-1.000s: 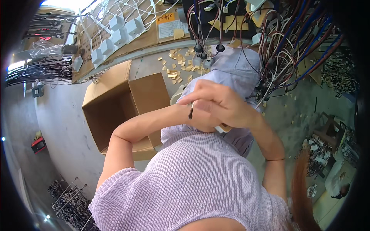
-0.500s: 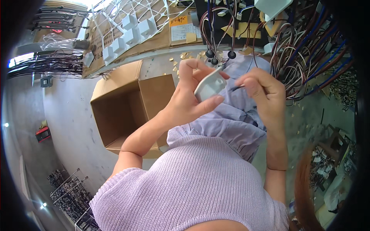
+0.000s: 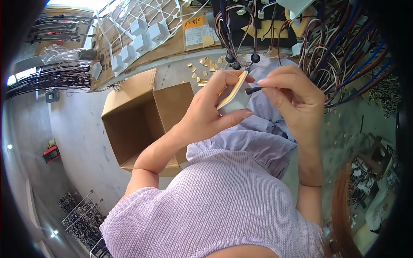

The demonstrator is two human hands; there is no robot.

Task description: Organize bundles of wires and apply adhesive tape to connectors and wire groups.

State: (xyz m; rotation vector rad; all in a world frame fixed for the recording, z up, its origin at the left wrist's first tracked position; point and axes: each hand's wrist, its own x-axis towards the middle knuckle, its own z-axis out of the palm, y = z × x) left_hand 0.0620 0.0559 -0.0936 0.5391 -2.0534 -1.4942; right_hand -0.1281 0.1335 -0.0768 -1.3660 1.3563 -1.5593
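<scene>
My left hand [image 3: 211, 109] grips a small flat white pad with a tan backing [image 3: 234, 93], tilted up on edge between thumb and fingers. My right hand [image 3: 292, 99] pinches a small black connector plug [image 3: 253, 90] by its tip, its end touching the pad's upper edge. Both hands are raised over my lap, close together, just below a bundle of hanging wires [image 3: 331, 47] with black plugs [image 3: 241, 60].
An open cardboard box [image 3: 137, 124] stands on the floor to the left. Small tan paper scraps [image 3: 206, 66] litter the bench edge ahead. White plastic housings on a wire rack [image 3: 137, 38] sit at the upper left. Black cable bundles [image 3: 47, 79] lie far left.
My hands have parted: a second ago they were clasped low together, now the left holds the pad up and the right brings the black plug to it. The view has shifted slightly.
</scene>
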